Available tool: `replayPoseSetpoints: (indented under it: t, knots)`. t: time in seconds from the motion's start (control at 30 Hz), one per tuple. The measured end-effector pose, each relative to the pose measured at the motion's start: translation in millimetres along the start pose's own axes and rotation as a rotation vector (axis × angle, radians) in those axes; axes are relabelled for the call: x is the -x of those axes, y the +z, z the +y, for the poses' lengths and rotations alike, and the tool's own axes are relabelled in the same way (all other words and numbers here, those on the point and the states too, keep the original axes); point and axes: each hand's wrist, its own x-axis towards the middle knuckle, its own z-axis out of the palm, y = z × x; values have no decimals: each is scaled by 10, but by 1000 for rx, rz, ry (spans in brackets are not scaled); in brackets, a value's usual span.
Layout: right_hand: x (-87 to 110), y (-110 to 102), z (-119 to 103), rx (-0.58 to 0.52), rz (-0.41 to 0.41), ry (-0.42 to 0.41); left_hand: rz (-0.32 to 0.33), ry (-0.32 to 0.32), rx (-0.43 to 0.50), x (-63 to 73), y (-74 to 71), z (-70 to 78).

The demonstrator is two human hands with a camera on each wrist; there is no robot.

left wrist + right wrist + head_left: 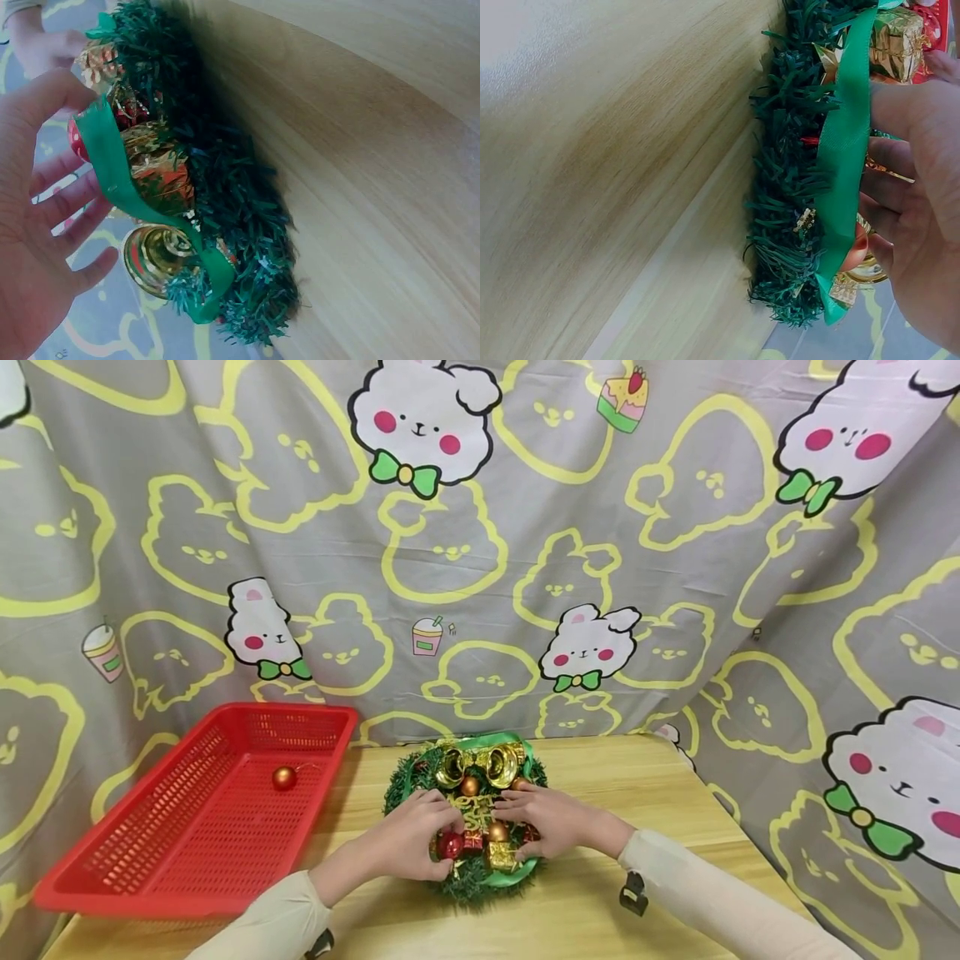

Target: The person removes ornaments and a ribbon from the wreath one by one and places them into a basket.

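Note:
A green tinsel Christmas wreath (468, 889) lies on the table, dressed with a green ribbon (847, 135), gold bells (502, 766), orange-gold balls (469, 786), small wrapped gift boxes and gold lettering. At its near left side my left hand (412, 835) holds a shiny red ball (452, 845) between thumb and fingers. My right hand (551, 820) rests over the wreath's right side with fingers spread toward the lettering. Its thumb lies by the gold gift box (502, 856). In the right wrist view, the ribbon partly hides that hand's fingertips.
A red plastic basket (300, 835) stands on the left of the wooden table (622, 777), with one orange-gold ball (284, 778) inside. A grey patterned curtain (465, 568) hangs behind the table and along its sides.

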Motion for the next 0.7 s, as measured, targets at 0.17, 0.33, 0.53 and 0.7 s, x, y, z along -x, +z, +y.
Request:
replayPoseSetpoints:
  t: [0.17, 0.33, 0.53, 0.7]
  knots:
    - [2, 3, 9, 4, 7, -9, 47, 18, -8, -14, -43, 8]
    - [2, 8, 11, 3, 25, -27, 63, 18, -10, -24, -83, 25]
    - [2, 4, -5, 2, 17, -19, 114, 50, -24, -32, -123, 22]
    - [-4, 3, -9, 12, 6, -3, 144, 56, -38, -44, -160, 11]
